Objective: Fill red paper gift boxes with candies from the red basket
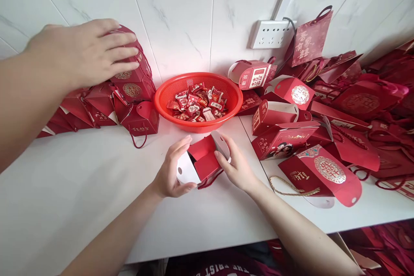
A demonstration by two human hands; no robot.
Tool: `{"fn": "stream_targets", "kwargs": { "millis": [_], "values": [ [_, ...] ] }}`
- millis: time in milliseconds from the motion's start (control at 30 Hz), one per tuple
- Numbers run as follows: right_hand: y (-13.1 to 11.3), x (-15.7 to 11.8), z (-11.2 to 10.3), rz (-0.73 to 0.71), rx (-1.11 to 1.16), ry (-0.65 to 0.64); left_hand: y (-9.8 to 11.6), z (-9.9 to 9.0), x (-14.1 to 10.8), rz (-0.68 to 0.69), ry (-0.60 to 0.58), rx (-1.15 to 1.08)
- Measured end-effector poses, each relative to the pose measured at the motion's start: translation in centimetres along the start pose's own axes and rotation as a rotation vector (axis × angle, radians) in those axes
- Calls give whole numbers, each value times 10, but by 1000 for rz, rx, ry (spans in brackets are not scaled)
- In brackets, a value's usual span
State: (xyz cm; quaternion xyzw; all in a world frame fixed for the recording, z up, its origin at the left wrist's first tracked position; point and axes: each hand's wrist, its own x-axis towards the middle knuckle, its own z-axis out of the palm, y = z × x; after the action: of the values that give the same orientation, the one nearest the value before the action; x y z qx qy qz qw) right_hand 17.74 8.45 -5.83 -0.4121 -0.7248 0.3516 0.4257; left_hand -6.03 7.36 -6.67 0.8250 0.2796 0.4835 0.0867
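Observation:
A small red gift box [207, 164] with its top flaps spread apart is held just above the white table. My left hand [170, 170] grips its left side, thumb below the pale flap. On the right side, my right hand [238, 166] is closed around the other flap, with its thumb on the box's edge. The box's red inside shows, and no candy is visible in it. A dark red cord hangs under its front. Right behind the box stands an orange-red plastic basket [198, 127] holding many wrapped candies [194, 108].
Another person's hand [87, 51] reaches in from the left over stacked red boxes [132, 90]. More red gift boxes [293, 138] and bags [312, 39] crowd the right side. A white power strip [273, 34] is on the tiled wall. The white table [80, 189] has its edge near me.

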Motion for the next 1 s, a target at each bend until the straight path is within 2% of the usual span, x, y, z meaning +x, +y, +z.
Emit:
{"fn": "stream_targets", "kwargs": {
  "millis": [100, 233, 300, 333, 433, 500, 567, 767, 867, 1000],
  "values": [
    [-4, 0, -2, -68, -8, -48, 5, 6, 1, -47, 90, 78],
    [-9, -1, -1, -95, -40, -122, 16, 13, 9, -265, 331, 62],
    [-9, -4, 1, -81, -62, -161, 22, 15, 13, -341, 364, 52],
    [-9, -5, 1, -71, -72, -183, 25, 15, 14, -354, 324, 42],
    [-9, -7, 2, -60, -82, -233, 28, 15, 16, -309, 85, 71],
    [-9, -6, 2, -77, -72, -226, 28, 14, 15, -278, -57, 167],
    [-9, -5, 2, -100, -45, -190, 27, 13, 13, -266, -138, 267],
    [-8, -2, 0, -120, 35, -123, 20, 8, 10, -171, -187, 318],
    [-6, -2, 0, -111, 27, -123, 12, 2, 9, -113, -221, 254],
    [-6, -3, 0, -93, 24, -114, 2, -7, 10, -108, -217, 144]
  ]
}}
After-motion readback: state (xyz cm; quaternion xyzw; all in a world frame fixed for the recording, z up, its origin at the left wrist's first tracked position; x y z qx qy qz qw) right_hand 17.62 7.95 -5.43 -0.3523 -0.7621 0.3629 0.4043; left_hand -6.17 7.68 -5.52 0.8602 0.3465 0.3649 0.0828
